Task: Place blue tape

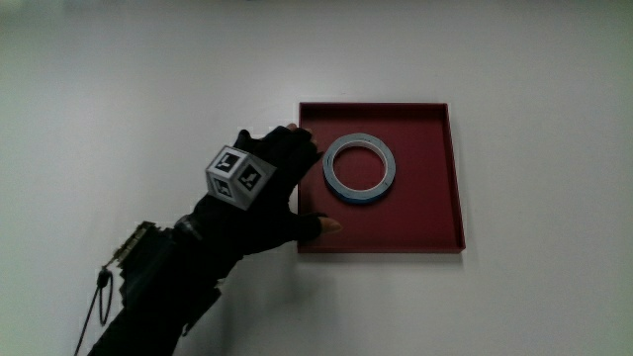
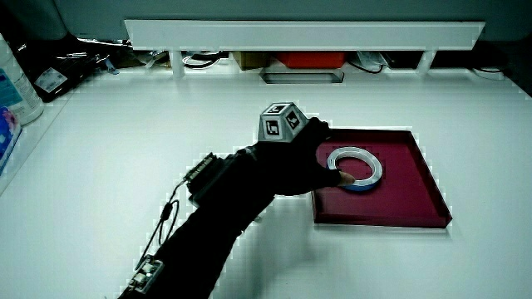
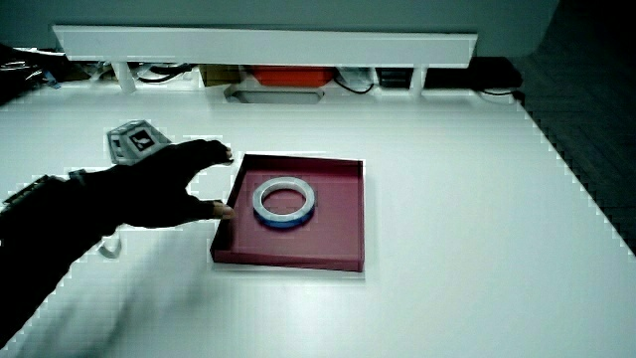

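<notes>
Gloved hand (image 1: 259,193) is hovering beside the red tray (image 1: 435,213), fingers (image 3: 221,151) spread, gripping nothing; blue tape (image 1: 360,167) is lying inside the tray.

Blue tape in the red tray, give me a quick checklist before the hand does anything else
1. Blue tape lies flat inside the red tray: ok.
2. Tape sits clear of the tray's walls: ok.
3. The hand holds nothing, its fingers spread at the tray's edge beside the tape: ok.
4. Fingertips off the tape: apart in the main view, hidden by the hand in a side view: cannot tell.
5. Tray rests flat on the table: ok.
</notes>
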The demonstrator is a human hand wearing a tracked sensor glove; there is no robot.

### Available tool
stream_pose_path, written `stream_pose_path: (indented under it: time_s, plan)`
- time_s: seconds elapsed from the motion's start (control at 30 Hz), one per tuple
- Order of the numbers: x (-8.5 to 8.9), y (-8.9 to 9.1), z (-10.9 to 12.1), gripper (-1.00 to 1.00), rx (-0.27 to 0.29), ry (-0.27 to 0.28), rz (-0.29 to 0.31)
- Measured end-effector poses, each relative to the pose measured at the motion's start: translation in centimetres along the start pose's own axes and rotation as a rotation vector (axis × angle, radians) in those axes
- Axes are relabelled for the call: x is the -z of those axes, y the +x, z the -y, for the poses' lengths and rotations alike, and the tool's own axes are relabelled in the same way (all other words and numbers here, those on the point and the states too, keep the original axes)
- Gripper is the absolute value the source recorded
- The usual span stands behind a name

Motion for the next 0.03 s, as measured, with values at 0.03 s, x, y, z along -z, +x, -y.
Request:
stream_pose_path:
  time_s: [0.03]
  plan:
    - [-0.55, -0.44, 0.50, -1.00, -0.013, 0.009, 0.020]
